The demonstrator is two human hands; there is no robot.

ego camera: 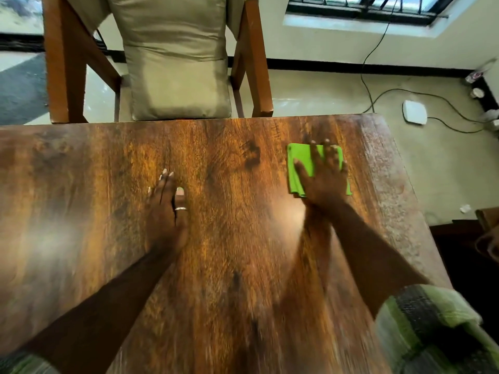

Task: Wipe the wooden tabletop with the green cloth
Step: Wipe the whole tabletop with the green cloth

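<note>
Our right hand (pixel 322 175) presses flat, fingers spread, on the green cloth (pixel 302 166) right of centre; our left hand (pixel 167 203) rests flat, fingers straight, on the tabletop (pixel 229 225).

- The wooden tabletop (pixel 232 238) fills most of the view. Its grain is dark brown with orange streaks, and pale glare lies on its left part and near its middle.
- 1 green cloth (pixel 299 163), folded into a rough rectangle, lies flat on the tabletop toward the far right corner, in from both edges.
- The right hand (pixel 325 179) rests flat on the cloth with its fingers straight and spread, covering much of it.
- The left hand (pixel 167 209) lies flat on bare wood near the middle, well apart from the cloth. Its fingers are straight and it wears 1 ring (pixel 181 209).
- The near part of the tabletop is blurred.
</note>
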